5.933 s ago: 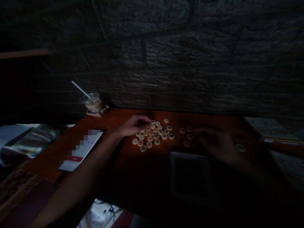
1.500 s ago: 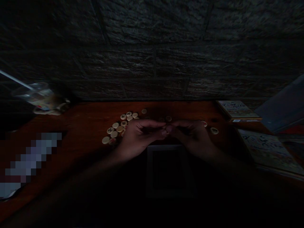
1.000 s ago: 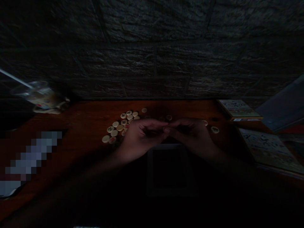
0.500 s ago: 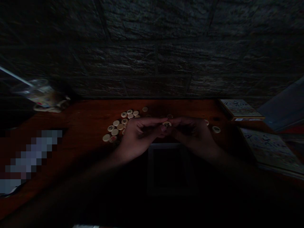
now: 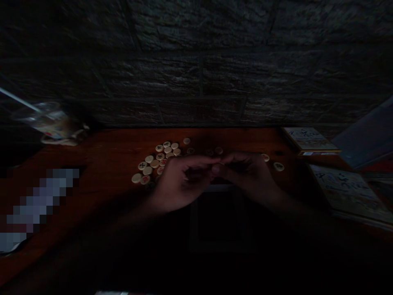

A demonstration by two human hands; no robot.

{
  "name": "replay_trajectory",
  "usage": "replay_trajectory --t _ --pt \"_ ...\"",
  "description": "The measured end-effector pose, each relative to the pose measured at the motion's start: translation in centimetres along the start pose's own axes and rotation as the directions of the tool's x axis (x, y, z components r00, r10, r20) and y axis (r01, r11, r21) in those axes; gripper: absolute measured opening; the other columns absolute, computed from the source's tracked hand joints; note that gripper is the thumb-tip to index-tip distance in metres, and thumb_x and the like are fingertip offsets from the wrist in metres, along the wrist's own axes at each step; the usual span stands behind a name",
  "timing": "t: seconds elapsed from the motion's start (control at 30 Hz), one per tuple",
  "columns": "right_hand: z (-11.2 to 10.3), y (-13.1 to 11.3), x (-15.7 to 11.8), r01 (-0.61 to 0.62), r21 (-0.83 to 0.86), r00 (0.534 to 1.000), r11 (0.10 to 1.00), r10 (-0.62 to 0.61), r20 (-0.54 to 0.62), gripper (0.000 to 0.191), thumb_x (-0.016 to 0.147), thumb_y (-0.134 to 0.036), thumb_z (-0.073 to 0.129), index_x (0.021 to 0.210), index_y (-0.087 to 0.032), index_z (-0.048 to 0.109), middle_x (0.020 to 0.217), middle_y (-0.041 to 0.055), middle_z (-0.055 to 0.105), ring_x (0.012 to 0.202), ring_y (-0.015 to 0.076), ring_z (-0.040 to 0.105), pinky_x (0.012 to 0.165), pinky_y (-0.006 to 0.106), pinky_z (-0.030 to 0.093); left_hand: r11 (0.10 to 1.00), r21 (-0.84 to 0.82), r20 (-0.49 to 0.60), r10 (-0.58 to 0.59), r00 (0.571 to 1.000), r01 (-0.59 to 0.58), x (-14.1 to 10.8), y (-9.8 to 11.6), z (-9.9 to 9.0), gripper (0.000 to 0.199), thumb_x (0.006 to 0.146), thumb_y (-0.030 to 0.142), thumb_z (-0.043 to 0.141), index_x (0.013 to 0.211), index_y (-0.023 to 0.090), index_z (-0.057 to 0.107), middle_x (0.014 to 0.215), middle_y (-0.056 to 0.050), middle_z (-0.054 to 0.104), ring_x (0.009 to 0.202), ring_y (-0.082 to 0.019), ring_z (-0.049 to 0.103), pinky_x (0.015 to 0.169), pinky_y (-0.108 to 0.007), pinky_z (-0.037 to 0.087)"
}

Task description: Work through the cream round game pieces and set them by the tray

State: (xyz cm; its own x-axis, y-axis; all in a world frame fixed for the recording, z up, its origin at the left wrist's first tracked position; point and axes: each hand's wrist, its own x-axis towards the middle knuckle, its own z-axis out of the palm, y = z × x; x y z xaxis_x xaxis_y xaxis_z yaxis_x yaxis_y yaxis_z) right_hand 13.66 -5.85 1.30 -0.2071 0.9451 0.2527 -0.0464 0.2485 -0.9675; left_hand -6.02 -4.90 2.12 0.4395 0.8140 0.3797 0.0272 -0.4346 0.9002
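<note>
- Xiangqi pieces — pale and round, some with black or red characters.
- Left hand and right hand together pinch 1 mostly hidden piece.
- 2 boxes — blue script, not readable.

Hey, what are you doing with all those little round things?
A person's left hand and right hand meet at the fingertips above the wooden table. They seem to pinch a small round piece between them, but only a sliver shows. More round pieces, some plain and some with red or black characters, lie loosely grouped by the left hand. Two flat boxes lie to the right, and a cup with a straw stands far left.
</note>
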Motion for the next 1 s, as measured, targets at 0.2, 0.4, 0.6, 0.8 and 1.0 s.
replay_trajectory --t 0.2,0.4,0.6,0.8,1.0 --pt "-0.2 -0.5 0.0 0.018 -0.099 1.000 0.995 -0.017 0.008 0.027 0.086 -0.045 0.083 0.075 -0.020 0.080 0.067 -0.0004 0.073 0.062 0.0118 0.064 0.062 0.024 0.050 0.997 -0.076 -0.020 0.000 1.000 -0.002 0.3 -0.2 0.5 0.018 0.086 0.018 0.082 0.103 0.016 0.079 0.096 -0.006 0.085 0.084 -0.018 0.082 0.079 -0.024 0.067" --pt "-0.2 -0.8 0.0 0.011 -0.133 1.000 0.991 -0.007 0.028 0.031 0.090 -0.051 0.078 0.080 -0.021 0.081 0.072 0.0009 0.076 0.067 0.0139 0.068 0.065 0.026 0.053 0.980 -0.178 -0.077 -0.100 0.992 0.085 0.4 -0.2 0.3 0.017 0.085 0.022 0.084 0.101 0.016 0.081 0.096 -0.007 0.085 0.085 -0.020 0.082 0.079 -0.027 0.068" --pt "0.1 -0.7 0.0 0.018 -0.075 0.999 0.997 -0.015 0.046 0.027 0.085 -0.048 0.084 0.093 -0.022 0.083 0.085 0.0035 0.081 0.081 0.0188 0.075 0.075 0.030 0.060 0.964 -0.217 -0.102 -0.179 0.979 0.153 0.4 0.0 0.2 0.015 0.088 0.026 0.083 0.100 0.018 0.083 0.088 -0.005 0.084 0.077 -0.020 0.081 0.071 -0.029 0.068" --pt "-0.3 0.7 -0.1 0.007 -0.033 1.000 0.999 -0.006 0.023 0.023 0.076 -0.036 0.092 0.091 -0.022 0.082 0.088 0.0033 0.081 0.080 0.0176 0.075 0.078 0.031 0.060 0.956 -0.225 -0.075 -0.207 0.975 0.186 0.4 0.1 0.3 0.016 0.092 0.032 0.078 0.100 0.019 0.083 0.089 -0.006 0.084 0.079 -0.022 0.082 0.074 -0.032 0.070" --pt "-0.2 0.1 -0.1 0.001 -0.029 1.000 1.000 -0.001 0.013 0.020 0.079 -0.038 0.090 0.083 -0.020 0.081 0.079 0.0016 0.079 0.072 0.0137 0.070 0.071 0.026 0.056 0.955 -0.253 -0.008 -0.162 0.987 0.154 0.1 0.1 0.1 0.019 0.094 0.026 0.074 0.109 0.018 0.082 0.096 -0.006 0.085 0.084 -0.021 0.083 0.079 -0.029 0.069"
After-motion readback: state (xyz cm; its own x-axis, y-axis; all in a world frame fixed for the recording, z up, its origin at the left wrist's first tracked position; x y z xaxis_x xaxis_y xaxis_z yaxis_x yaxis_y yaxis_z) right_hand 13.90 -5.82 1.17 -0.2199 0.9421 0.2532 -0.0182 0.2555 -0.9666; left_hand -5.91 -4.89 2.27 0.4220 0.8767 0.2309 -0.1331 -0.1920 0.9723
